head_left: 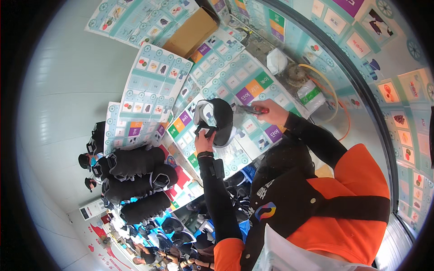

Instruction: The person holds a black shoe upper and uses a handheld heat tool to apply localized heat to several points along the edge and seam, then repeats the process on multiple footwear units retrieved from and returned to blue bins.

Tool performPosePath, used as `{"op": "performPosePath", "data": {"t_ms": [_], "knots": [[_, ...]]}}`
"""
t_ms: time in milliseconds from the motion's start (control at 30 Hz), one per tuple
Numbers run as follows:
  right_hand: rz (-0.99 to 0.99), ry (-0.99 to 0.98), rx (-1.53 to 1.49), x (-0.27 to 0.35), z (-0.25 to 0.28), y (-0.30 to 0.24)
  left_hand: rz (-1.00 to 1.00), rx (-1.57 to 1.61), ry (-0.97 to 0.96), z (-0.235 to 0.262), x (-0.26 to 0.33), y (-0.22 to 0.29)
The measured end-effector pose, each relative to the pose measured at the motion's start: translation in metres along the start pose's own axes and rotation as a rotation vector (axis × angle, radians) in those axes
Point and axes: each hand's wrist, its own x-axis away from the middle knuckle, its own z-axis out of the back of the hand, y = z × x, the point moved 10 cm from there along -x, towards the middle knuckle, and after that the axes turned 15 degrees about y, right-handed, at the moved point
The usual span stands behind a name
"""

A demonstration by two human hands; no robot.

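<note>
A black cap [223, 118] with a pale inner lining stands on the printed board in front of me. My left hand [205, 142] grips the cap at its near left edge, fingers closed on a dark part of it. To the right of the cap, my right hand [274, 114] is wrapped round a red-handled tool [260, 109]. The tool's grey front end points left at the cap, with a small gap between them. Its exact kind is too blurred to tell.
Long nested stacks of black caps [138, 163] lie at the left. Printed boards [153, 81] and a brown cardboard box [192, 32] stand beyond. At the right are a white mask-like item [276, 61] and an orange hose [347, 122]. Other people work at the lower left.
</note>
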Motion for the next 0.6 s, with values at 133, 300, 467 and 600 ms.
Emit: {"op": "performPosePath", "data": {"t_ms": [133,300,467,600], "knots": [[0.005,-0.004,-0.032,-0.004,0.000,-0.012,-0.131,-0.046,-0.071,0.016,-0.005,0.006],[0.061,-0.061,0.007,0.002,0.004,-0.002,-0.031,-0.033,-0.049,0.002,-0.003,-0.002],[0.102,-0.199,0.032,0.000,-0.005,-0.001,-0.470,-0.445,-0.186,0.010,0.001,0.026],[0.042,0.025,0.037,-0.006,0.018,0.008,0.019,0.007,-0.050,0.018,0.004,0.016]]}}
